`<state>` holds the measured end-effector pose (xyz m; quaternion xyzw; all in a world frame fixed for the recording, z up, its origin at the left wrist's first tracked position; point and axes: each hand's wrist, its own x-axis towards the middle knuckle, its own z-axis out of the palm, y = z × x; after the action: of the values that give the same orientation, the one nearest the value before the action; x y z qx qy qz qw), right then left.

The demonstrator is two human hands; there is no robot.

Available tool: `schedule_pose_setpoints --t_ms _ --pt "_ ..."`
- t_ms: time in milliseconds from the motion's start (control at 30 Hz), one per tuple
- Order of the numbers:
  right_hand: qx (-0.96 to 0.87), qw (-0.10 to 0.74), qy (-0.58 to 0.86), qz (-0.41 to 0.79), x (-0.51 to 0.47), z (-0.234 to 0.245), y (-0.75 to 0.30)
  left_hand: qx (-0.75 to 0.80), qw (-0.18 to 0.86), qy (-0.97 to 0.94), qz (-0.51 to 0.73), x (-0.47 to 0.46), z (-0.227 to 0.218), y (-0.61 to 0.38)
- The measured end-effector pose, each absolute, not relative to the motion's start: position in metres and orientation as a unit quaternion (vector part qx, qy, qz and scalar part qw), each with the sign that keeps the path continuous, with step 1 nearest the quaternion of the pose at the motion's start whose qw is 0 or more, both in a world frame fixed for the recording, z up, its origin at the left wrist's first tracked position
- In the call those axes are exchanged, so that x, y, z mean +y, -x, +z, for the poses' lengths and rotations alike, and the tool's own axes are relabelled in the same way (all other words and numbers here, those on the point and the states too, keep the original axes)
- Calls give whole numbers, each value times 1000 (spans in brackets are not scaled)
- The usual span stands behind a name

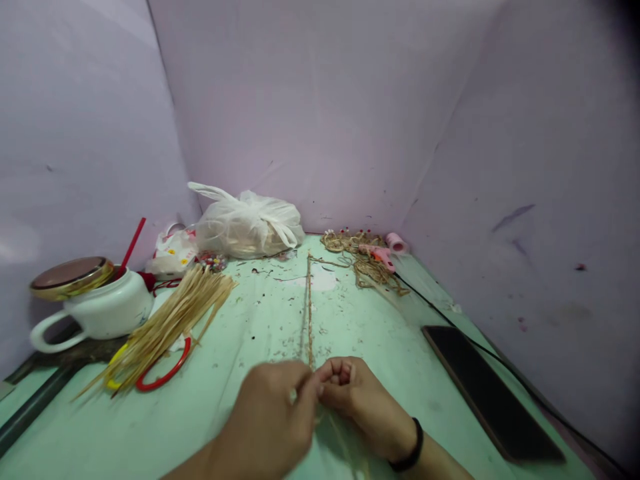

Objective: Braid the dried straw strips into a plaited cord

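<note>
Both hands meet at the front middle of the table. My left hand [275, 417] is closed in a pinch, its thumb and finger pressed together. Against it, my right hand [365, 403] pinches too, with a black band on the wrist. A thin brown twine cord [309, 307] runs from the fingers straight away across the table, then bends right towards a heap of tangled twine [355, 243]. Pale, thin straw strands [340, 433] trail below the fingers, partly blurred. The exact spot where cord and strands meet is covered by the fingertips.
On the left lie a straw bundle [175, 320], red-and-yellow-handled scissors [165, 380] and a white mug [113, 307] with a lid on top. A white plastic bag [250, 227] stands behind. On the right are a pink glue gun [379, 256], its black cord and a dark flat slab [490, 393].
</note>
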<state>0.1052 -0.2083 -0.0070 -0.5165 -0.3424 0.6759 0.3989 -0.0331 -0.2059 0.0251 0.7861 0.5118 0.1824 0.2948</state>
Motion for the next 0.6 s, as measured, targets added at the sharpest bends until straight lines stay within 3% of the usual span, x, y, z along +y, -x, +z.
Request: schedule_pose_setpoints --t_ms 67,167,233,333,600 --pt "-332 394 501 695 -209 -4 -107 559 385 -698 228 -196 30 36" --pt "-331 390 501 699 -208 -5 -109 559 582 -578 124 -187 22 32" --pt "-351 389 500 689 -206 -9 -110 545 642 -530 101 -187 12 27" --pt "-423 375 530 631 -205 -16 -110 564 626 -524 123 -189 1 24" --pt "-593 300 642 383 -214 -13 -112 556 454 -674 175 -188 -1 23"
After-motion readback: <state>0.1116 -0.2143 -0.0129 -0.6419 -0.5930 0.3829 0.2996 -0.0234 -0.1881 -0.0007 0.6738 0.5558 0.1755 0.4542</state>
